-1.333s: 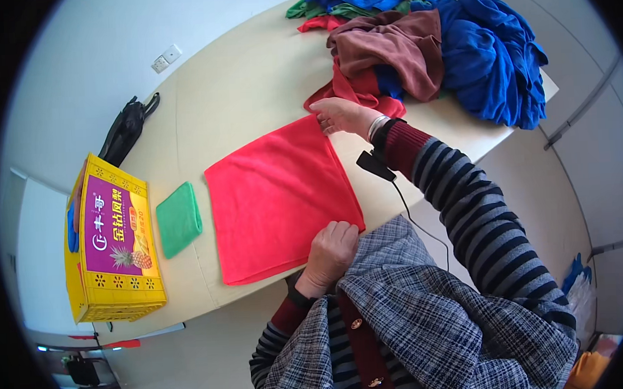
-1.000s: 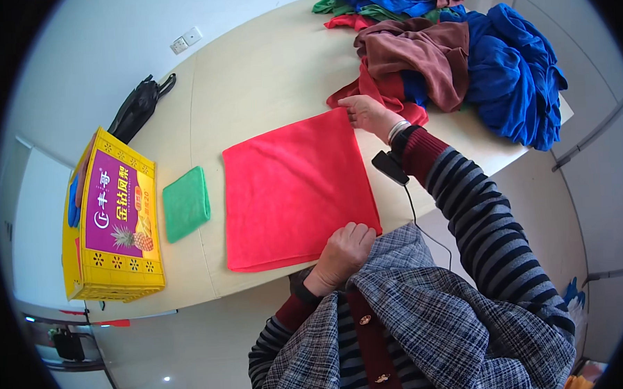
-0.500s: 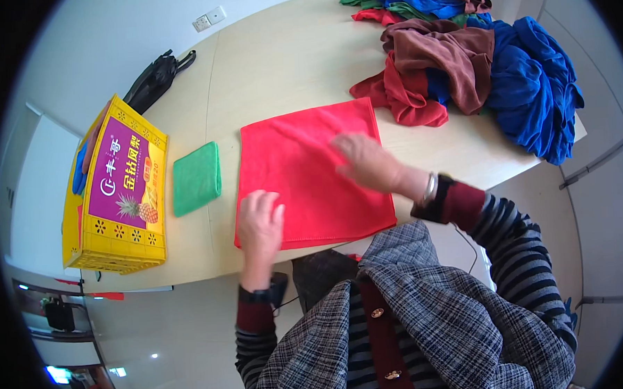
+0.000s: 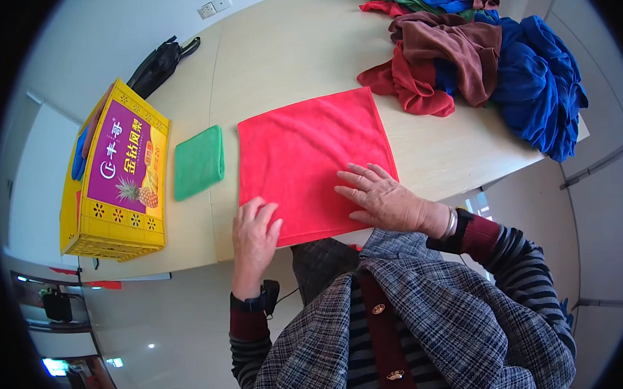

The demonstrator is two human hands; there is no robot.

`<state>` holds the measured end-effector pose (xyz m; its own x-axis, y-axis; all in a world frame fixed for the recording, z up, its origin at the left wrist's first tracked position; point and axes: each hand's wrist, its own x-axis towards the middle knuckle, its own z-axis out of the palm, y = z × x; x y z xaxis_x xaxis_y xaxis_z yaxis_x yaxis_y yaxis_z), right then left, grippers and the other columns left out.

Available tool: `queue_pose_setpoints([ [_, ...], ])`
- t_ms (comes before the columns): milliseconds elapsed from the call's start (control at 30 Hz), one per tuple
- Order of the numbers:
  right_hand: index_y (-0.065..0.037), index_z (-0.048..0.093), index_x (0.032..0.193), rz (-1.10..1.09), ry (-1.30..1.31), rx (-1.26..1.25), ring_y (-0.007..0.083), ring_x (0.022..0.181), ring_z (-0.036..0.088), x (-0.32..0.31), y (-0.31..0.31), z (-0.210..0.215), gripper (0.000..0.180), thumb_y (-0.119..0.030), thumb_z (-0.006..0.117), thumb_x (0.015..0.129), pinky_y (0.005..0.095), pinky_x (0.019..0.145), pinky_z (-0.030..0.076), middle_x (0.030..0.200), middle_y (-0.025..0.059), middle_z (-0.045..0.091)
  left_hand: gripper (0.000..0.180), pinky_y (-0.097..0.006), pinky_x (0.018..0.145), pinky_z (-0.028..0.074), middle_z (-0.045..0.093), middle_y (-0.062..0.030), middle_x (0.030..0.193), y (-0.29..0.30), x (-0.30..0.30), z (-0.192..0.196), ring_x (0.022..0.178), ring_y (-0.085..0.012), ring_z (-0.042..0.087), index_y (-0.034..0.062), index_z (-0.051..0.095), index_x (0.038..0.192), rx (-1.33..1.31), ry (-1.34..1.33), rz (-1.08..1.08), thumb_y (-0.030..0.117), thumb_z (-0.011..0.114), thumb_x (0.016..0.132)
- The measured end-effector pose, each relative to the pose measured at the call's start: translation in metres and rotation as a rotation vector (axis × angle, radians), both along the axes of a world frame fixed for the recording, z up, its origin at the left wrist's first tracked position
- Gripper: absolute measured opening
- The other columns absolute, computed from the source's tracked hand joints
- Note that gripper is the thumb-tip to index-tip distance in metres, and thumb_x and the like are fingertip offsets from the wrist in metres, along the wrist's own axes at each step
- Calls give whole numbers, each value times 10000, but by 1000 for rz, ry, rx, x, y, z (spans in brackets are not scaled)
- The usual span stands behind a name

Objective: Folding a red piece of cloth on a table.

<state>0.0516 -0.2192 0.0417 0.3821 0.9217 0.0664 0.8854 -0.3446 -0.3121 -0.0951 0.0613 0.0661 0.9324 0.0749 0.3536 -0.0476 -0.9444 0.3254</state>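
Observation:
A red cloth [image 4: 310, 153] lies spread out as a rough square on the table, with faint wrinkles across it. My left hand [image 4: 253, 235] is at its near left corner, fingers bent and apart; whether they touch the fabric or hover just over it I cannot tell. Toward the near right edge, my right hand [image 4: 388, 199] rests palm down with fingers spread across the red cloth. Just left of the cloth sits a folded green cloth [image 4: 199, 163], its rounded fold at the right side.
A yellow crate [image 4: 125, 227] with a purple pineapple panel stands at the left of the table [image 4: 271, 64], cloths inside. Behind it lies a black bag [image 4: 158, 65]. Crumpled brown [image 4: 451, 49], blue [image 4: 540, 87] and red [image 4: 418, 85] cloths are heaped at the far right.
My right hand has come nearer, from over the cloth's middle to its near right edge, fingers now spread. My left hand has shifted slightly left and toward me.

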Motion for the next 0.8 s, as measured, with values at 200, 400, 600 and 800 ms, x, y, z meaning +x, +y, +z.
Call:
queue_pose_setpoints([
  [200, -85, 554, 1409, 93, 456, 0, 364, 1384, 454, 0, -2, 35, 498, -318, 634, 976, 484, 1144, 380, 1475, 180, 506, 252, -434, 868, 517, 622, -138, 1078, 18, 3, -7, 1034, -332, 612, 38, 662, 1060, -21, 273, -120, 99, 744, 830],
  [400, -69, 547, 1394, -107, -121, 213, 368, 1281, 542, 107, 33, 15, 509, -316, 629, 956, 460, 1046, 464, 1358, 169, 581, 307, -443, 899, 500, 602, -132, 1167, -6, 68, 17, 1101, -327, 587, 65, 663, 1131, 70, 51, -235, 139, 745, 844],
  [600, -84, 464, 1476, -297, -30, -34, 359, 1404, 422, 173, 54, -4, 596, -415, 542, 987, 515, 1139, 359, 1518, 148, 454, 331, -435, 882, 492, 600, -120, 1157, -34, 75, -2, 1082, -317, 585, 90, 667, 1166, 205, 160, -266, 202, 741, 863],
  [800, -104, 428, 1512, -279, -139, -58, 334, 1478, 314, 182, 46, -29, 624, -450, 498, 999, 544, 1204, 254, 1577, 131, 388, 361, -426, 905, 476, 592, -116, 1131, -20, 18, 25, 1067, -316, 570, 97, 664, 1182, 120, 435, -255, 236, 750, 860],
])
